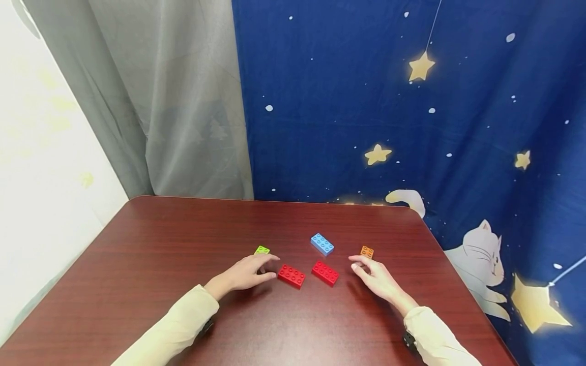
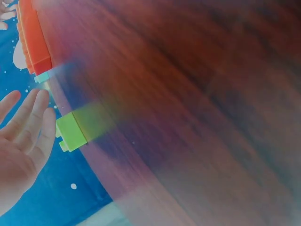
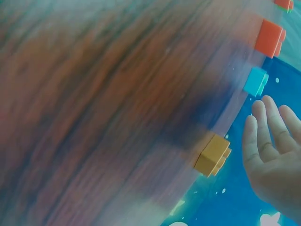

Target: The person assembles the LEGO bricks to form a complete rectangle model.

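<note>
Pale sleeves [image 1: 176, 325], two. Left hand [image 1: 244, 273], right hand [image 1: 377, 279]: held empty, fingers loosely spread. Left red brick [image 1: 291, 276]: laid just right of the nearer left hand, long axis slanted toward near-right.

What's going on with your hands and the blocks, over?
Left hand, right hand: holding nothing. Two red blocks lie between them, blue block beyond. Head view: left hand partly hides green block, right hand the orange block.
</note>
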Demonstrator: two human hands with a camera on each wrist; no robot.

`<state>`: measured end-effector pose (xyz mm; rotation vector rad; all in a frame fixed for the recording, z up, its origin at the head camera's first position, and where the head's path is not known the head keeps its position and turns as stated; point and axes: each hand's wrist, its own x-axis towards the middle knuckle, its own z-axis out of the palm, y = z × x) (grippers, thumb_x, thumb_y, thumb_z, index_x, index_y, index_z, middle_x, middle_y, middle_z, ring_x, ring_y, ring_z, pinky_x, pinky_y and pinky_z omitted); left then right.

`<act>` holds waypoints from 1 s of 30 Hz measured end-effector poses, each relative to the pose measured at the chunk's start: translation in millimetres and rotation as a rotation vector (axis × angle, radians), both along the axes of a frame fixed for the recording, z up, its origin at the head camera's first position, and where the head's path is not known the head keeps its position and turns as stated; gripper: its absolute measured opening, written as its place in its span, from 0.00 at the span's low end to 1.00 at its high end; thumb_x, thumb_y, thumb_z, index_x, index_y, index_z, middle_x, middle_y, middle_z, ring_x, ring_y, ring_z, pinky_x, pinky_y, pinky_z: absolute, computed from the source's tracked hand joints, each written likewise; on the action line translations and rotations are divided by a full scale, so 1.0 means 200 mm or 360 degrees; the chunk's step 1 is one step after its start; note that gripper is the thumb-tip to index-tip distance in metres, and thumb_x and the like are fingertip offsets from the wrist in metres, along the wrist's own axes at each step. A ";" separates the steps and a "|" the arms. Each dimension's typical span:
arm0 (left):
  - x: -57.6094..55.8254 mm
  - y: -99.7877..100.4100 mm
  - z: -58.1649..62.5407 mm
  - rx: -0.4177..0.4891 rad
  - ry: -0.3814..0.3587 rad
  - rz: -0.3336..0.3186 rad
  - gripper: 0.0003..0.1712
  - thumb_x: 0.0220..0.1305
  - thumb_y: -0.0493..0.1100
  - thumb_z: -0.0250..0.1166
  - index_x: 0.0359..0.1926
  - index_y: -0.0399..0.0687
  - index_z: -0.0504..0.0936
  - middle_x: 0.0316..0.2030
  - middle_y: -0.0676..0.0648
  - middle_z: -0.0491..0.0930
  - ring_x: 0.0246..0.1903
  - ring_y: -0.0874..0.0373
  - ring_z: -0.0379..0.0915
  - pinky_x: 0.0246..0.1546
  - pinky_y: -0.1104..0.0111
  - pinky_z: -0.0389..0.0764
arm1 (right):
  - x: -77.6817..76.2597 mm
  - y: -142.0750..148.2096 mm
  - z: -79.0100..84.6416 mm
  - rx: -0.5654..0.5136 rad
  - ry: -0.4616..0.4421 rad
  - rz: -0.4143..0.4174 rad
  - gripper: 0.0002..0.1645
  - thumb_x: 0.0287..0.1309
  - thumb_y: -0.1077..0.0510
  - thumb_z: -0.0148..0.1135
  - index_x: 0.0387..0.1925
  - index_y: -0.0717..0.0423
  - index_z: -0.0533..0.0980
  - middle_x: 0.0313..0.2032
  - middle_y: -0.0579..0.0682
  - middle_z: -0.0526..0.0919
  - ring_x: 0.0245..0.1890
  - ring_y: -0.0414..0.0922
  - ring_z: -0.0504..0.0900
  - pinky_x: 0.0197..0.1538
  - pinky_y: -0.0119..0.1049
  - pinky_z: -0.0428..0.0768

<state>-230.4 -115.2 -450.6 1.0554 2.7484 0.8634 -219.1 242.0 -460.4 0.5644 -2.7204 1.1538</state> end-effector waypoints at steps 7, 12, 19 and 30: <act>-0.01 0.02 0.00 -0.0044 -0.0072 -0.0035 0.24 0.58 0.48 0.59 0.53 0.43 0.70 0.40 0.49 0.75 0.32 0.62 0.70 0.35 0.68 0.71 | 0.00 -0.05 -0.02 0.0074 -0.0053 0.0108 0.16 0.57 0.57 0.56 0.47 0.59 0.74 0.34 0.49 0.80 0.31 0.39 0.77 0.37 0.37 0.73; -0.02 0.03 0.00 -0.0067 -0.0111 -0.0051 0.25 0.57 0.48 0.60 0.53 0.43 0.69 0.40 0.49 0.75 0.32 0.63 0.69 0.34 0.68 0.71 | -0.01 -0.08 -0.02 0.0108 -0.0107 0.0171 0.17 0.55 0.57 0.57 0.46 0.59 0.74 0.31 0.43 0.78 0.29 0.38 0.76 0.35 0.34 0.73; -0.03 0.05 -0.02 -0.0112 -0.0127 -0.0062 0.26 0.56 0.49 0.60 0.54 0.43 0.68 0.40 0.49 0.74 0.32 0.61 0.69 0.34 0.70 0.71 | -0.01 -0.10 -0.02 0.0193 -0.0144 0.0234 0.22 0.52 0.52 0.60 0.47 0.59 0.73 0.31 0.43 0.77 0.28 0.38 0.74 0.32 0.32 0.72; -0.04 0.08 -0.03 -0.0111 -0.0118 -0.0077 0.27 0.55 0.46 0.62 0.55 0.43 0.68 0.40 0.48 0.72 0.30 0.60 0.69 0.31 0.71 0.70 | -0.02 -0.13 -0.03 0.0250 -0.0112 0.0326 0.28 0.46 0.49 0.65 0.48 0.59 0.72 0.34 0.46 0.77 0.29 0.41 0.73 0.34 0.36 0.73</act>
